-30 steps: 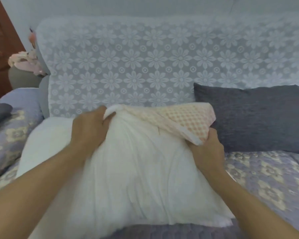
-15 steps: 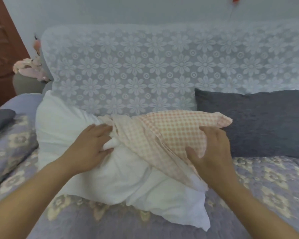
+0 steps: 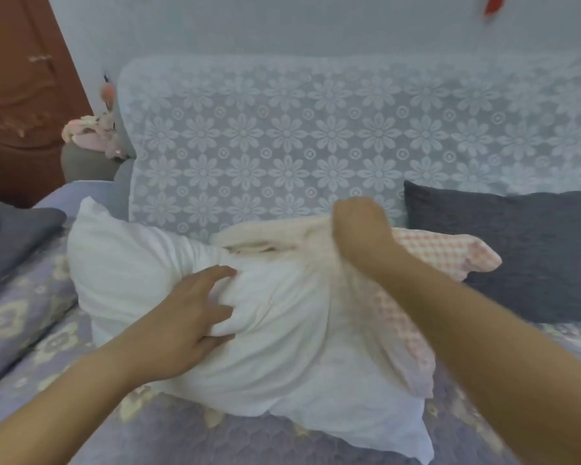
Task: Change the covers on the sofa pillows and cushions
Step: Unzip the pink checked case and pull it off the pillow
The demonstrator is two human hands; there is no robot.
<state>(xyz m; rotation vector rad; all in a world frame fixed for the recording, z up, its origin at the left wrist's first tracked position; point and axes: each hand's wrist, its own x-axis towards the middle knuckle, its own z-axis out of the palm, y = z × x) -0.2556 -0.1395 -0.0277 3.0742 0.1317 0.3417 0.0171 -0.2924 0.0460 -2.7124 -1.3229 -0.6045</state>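
Observation:
A bare white pillow (image 3: pixel 141 263) lies on the sofa seat in front of me, its left corner pointing up. A pink-and-white checked cover (image 3: pixel 443 250) is bunched over its right end, partly inside out. My left hand (image 3: pixel 185 317) grips a fold of the white pillow near its middle, fingers curled into the fabric. My right hand (image 3: pixel 359 229) is raised at the pillow's top right and clutches the cover's pale edge.
A dark grey cushion (image 3: pixel 524 250) leans on the lace-covered sofa back (image 3: pixel 316 139) at the right. A purple quilted throw (image 3: pixel 41 337) covers the seat, with folded grey fabric (image 3: pixel 10 236) at far left. A brown door (image 3: pixel 24 95) stands behind the armrest.
My right hand has risen from the cover's front to the top of the pillow, drawing the cover up. My left hand has slid down and right onto the pillow's middle.

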